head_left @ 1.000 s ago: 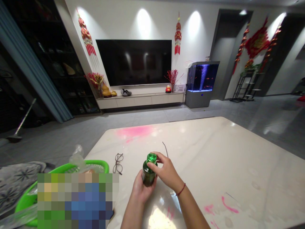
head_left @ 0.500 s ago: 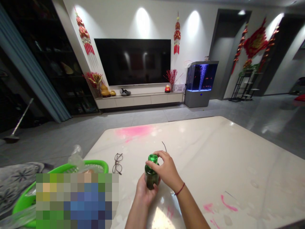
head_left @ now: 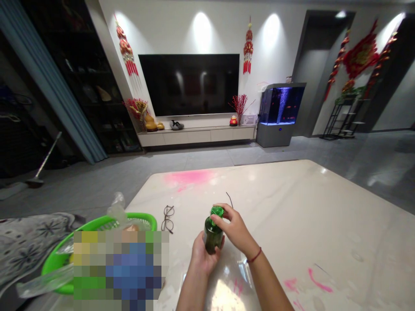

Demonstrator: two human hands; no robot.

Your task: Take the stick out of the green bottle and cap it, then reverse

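A dark green glass bottle (head_left: pixel 213 236) is held above the table, tilted slightly. My left hand (head_left: pixel 202 252) wraps around its lower body from below and the left. On its top sits a shiny green cap (head_left: pixel 217 211), gripped between the thumb and fingers of my right hand (head_left: pixel 231 221). A thin red cord circles the right wrist. Whether the cap is loose from the neck, I cannot tell. The fingers on the bottle's far side are partly hidden.
On the pale table (head_left: pixel 275 207) lie eyeglasses (head_left: pixel 167 219) and a thin dark stick (head_left: pixel 229 199), with pink stains around. At the left stands a green basket (head_left: pixel 52 263) with plastic bags; part of it is blurred out. A TV and fish tank (head_left: pixel 279 108) are beyond.
The whole view has shifted, so everything appears farther right. Both hands keep hold of the bottle and its cap; the right fingers have turned slightly on the cap.
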